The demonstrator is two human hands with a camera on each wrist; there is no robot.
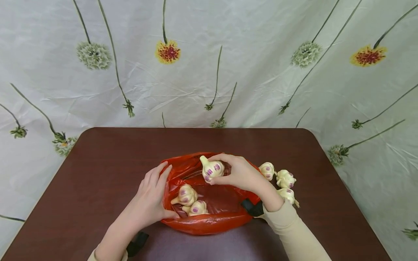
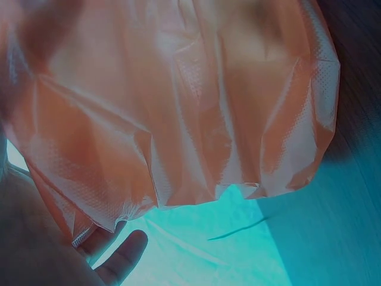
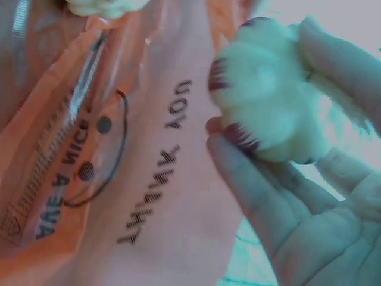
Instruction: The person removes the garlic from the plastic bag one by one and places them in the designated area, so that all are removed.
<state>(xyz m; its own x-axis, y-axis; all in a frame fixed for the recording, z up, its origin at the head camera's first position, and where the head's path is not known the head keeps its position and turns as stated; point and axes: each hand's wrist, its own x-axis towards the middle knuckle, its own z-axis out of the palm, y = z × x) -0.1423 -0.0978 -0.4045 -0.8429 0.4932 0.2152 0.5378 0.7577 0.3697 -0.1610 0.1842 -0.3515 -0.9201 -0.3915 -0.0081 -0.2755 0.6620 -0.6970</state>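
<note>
While the held garlic bulb (image 1: 212, 170) hangs over the far part of the mouth of the red plastic bag (image 1: 212, 225), its security depends on the right hand (image 1: 240, 172), whose thumb and fingers pinch it from the right. If this pinch loosens, the rounded bulb may slip and strike the rim.

The bag rests open midway between the left and right edges of the surface (image 1: 114, 156). Its thin wall can fold inward if unsupported. I see the left hand (image 1: 148, 197) at the left rim, fingers spread, thumb apart; I cannot tell how firmly it bears on the film. Excess pull there could tip the bag. Inside, two bulbs (image 1: 187, 195) lie side by side at the left; a hard drop could knock them.

Toward the right edge, three loose bulbs (image 1: 286, 178) lie beside the bag. A low sleeve (image 1: 294, 221) could nudge one outward; the black wrist strap (image 1: 253, 207), near the right rim, may snag the film.
</note>
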